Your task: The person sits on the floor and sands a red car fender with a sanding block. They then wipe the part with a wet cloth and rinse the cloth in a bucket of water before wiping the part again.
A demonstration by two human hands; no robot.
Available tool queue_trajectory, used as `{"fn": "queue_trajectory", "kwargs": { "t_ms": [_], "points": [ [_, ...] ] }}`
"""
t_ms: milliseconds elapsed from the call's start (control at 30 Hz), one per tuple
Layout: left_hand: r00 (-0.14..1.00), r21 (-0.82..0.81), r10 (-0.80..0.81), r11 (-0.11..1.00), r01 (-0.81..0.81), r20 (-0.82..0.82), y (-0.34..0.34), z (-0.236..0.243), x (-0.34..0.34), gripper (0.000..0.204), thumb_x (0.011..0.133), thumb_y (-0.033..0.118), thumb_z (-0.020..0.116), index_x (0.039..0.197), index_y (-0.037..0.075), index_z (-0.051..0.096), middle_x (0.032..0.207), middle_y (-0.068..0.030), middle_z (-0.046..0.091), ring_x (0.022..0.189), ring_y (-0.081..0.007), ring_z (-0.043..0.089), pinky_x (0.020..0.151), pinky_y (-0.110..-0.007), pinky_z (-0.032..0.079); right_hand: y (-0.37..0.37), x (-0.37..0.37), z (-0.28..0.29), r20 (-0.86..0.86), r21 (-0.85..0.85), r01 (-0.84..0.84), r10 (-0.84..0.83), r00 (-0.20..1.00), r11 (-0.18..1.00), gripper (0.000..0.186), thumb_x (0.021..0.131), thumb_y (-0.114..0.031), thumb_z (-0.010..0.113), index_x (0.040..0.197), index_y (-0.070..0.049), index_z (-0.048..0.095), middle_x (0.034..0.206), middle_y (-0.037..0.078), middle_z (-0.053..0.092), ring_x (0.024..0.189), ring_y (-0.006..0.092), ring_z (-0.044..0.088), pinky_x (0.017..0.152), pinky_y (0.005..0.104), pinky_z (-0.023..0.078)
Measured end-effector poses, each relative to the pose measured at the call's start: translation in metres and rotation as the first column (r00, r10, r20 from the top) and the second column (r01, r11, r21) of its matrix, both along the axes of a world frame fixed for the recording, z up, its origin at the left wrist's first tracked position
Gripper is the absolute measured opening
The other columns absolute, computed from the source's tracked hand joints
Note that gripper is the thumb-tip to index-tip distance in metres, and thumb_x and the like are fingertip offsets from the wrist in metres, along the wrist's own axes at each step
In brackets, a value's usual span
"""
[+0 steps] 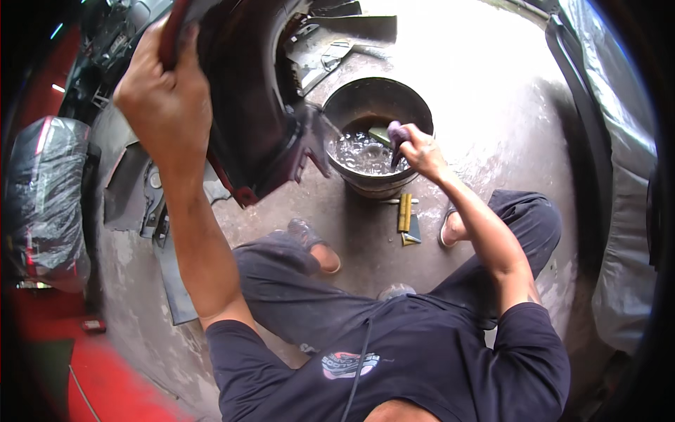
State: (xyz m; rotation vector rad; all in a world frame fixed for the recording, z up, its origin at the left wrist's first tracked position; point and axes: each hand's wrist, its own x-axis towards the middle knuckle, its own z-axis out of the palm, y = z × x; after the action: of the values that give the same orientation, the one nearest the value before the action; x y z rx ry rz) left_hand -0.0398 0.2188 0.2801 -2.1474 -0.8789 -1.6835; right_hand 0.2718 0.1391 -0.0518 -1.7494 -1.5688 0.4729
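Observation:
My left hand [163,95] is raised at the upper left, gripping the edge of a large dark maroon body panel [246,105] that hangs upright in front of me. My right hand [415,146] reaches over a round metal bucket [415,105] of foamy water and is closed on a small purple pad [396,137] at the water's surface. A green object [380,133] lies inside the bucket beside the hand. I am squatting, with both sandalled feet on the wet concrete floor [492,91].
A yellow-handled scraper [406,218] lies on the floor just below the bucket. Grey panels and parts [330,49] lie behind and left of the maroon panel. Plastic-wrapped objects stand at the left [46,197] and right [622,211] edges. A red surface [105,373] is at lower left.

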Motion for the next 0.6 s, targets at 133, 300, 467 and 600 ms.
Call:
{"fn": "queue_trajectory", "kwargs": {
  "t_ms": [133, 300, 467, 600],
  "points": [
    [0.934, 0.166, 0.003, 0.984, 0.060, -0.356, 0.016, -0.004, 0.067, 0.021, 0.092, 0.005, 0.070, 0.112, 0.006, 0.076, 0.099, -0.0154, 0.078, 0.088, -0.0338, 0.076, 0.079, -0.039, 0.058, -0.001, -0.025, -0.024, 0.401, 0.079, -0.009, -0.023, 0.916, 0.997, 0.031, 0.091, -0.022, 0.065, 0.119, -0.011, 0.058, 0.095, 0.015, 0.073, 0.084, 0.0368, 0.073, 0.073, 0.0504, 0.057],
    [0.752, 0.226, 0.094, 0.971, 0.075, -0.652, 0.079, -0.085, 0.086, 0.026, 0.089, 0.006, 0.061, 0.114, 0.006, 0.068, 0.104, -0.0098, 0.075, 0.077, -0.0257, 0.075, 0.063, -0.037, 0.062, 0.003, -0.044, -0.009, 0.312, -0.037, -0.043, 0.052, 0.949, 0.998, 0.026, 0.091, -0.032, 0.067, 0.106, -0.012, 0.072, 0.094, 0.017, 0.074, 0.088, 0.0386, 0.073, 0.078, 0.0517, 0.057],
    [0.699, 0.045, -0.012, 0.997, 0.063, -0.715, 0.087, -0.171, 0.113, 0.027, 0.089, 0.005, 0.061, 0.114, 0.007, 0.069, 0.113, -0.0097, 0.075, 0.090, -0.0256, 0.076, 0.072, -0.037, 0.063, 0.005, -0.038, -0.011, 0.402, -0.146, 0.039, 0.023, 0.915, 0.988, 0.033, 0.086, -0.033, 0.066, 0.110, -0.011, 0.072, 0.090, 0.015, 0.074, 0.084, 0.0344, 0.073, 0.082, 0.0469, 0.057],
    [0.703, -0.061, -0.101, 0.995, 0.082, -0.704, 0.058, -0.215, 0.113, 0.030, 0.087, 0.002, 0.060, 0.115, 0.002, 0.068, 0.114, -0.0136, 0.074, 0.103, -0.0295, 0.073, 0.091, -0.038, 0.059, 0.003, -0.035, -0.017, 0.368, -0.025, 0.018, -0.007, 0.930, 1.000, 0.039, 0.083, -0.027, 0.068, 0.117, -0.008, 0.066, 0.104, 0.018, 0.071, 0.092, 0.0351, 0.071, 0.083, 0.0466, 0.056]
  ]
}}
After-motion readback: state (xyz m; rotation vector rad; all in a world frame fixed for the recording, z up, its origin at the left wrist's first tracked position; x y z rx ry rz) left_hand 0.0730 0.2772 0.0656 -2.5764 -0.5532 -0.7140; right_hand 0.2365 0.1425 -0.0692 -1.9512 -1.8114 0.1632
